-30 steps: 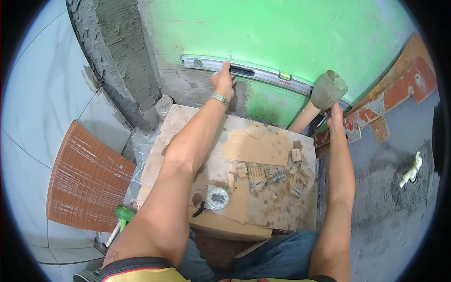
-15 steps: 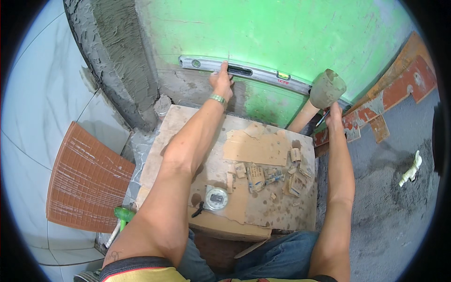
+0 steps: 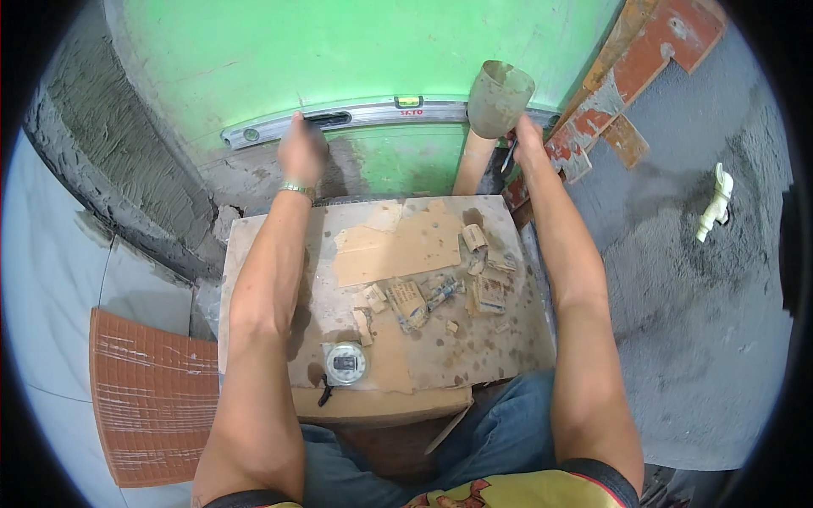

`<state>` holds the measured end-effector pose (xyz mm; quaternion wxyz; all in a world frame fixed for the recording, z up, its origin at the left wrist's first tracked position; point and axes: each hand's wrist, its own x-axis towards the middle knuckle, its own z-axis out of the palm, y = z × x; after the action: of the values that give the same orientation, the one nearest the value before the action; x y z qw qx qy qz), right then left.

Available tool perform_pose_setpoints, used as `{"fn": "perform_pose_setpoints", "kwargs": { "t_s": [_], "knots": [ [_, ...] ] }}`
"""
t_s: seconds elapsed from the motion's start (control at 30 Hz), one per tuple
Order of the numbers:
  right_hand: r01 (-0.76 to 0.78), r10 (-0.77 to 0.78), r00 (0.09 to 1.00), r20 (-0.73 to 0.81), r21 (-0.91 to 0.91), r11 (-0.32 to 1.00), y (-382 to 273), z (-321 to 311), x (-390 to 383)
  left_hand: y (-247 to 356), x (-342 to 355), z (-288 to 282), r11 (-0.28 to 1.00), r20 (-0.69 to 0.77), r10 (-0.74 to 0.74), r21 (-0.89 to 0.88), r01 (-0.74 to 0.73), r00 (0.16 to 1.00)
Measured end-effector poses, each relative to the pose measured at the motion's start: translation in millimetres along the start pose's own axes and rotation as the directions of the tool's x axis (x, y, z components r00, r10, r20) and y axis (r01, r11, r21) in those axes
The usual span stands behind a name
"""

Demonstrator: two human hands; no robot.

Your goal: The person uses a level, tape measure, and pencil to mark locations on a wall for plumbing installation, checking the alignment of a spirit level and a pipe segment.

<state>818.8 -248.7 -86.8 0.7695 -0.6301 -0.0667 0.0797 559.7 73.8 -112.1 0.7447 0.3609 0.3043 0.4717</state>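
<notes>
A long silver spirit level [image 3: 385, 113] lies against the green wall [image 3: 279, 51], its green bubble vial near the middle. My left hand [image 3: 302, 154], blurred and with a watch at the wrist, closes on the level left of its middle. At the level's right end is my right hand [image 3: 529, 140], closed around a thin dark pen [image 3: 509, 157] that points downward. Its fingers are partly hidden, so whether they also grip the level is unclear. Just left of it, a grey-green plastic cup [image 3: 501, 97] sits over the top of a pale upright pipe [image 3: 474, 161] and covers part of the level.
Before me stands a stained box-like surface [image 3: 254, 254] with cardboard scraps [image 3: 398, 245], torn packets [image 3: 406, 300] and a round tape measure [image 3: 345, 363]. A brown tile [image 3: 152, 398] leans at left. Reddish boards [image 3: 627, 93] and a white tap [image 3: 717, 203] are at right.
The view has swung to the right, so everything sits further left in the picture. My left hand stays at the level and blurs; my right hand stays by its right end.
</notes>
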Motion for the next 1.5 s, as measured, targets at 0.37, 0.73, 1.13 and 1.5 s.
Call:
{"fn": "perform_pose_setpoints", "kwargs": {
  "t_s": [0.37,0.73,1.13,1.5],
  "knots": [
    [-0.041,0.042,0.999,-0.008,0.038,0.998,-1,0,-3,-2,-4,-2,1.0,-0.02,0.012,-0.023,-0.012,1.0],
    [-0.05,0.048,0.998,0.038,0.04,0.998,-2,-3,7,-3,0,3,0.999,-0.006,0.029,-0.025,-0.03,1.0],
    [-0.062,0.063,0.996,0.071,-0.017,0.998,0,-3,4,3,-3,-2,1.0,0.012,0.001,0.031,-0.001,1.0],
    [0.108,-0.041,0.987,0.155,-0.453,0.885,-45,-39,-48,6,13,-6,0.984,0.012,-0.084,0.158,0.081,0.996]
  ]
}}
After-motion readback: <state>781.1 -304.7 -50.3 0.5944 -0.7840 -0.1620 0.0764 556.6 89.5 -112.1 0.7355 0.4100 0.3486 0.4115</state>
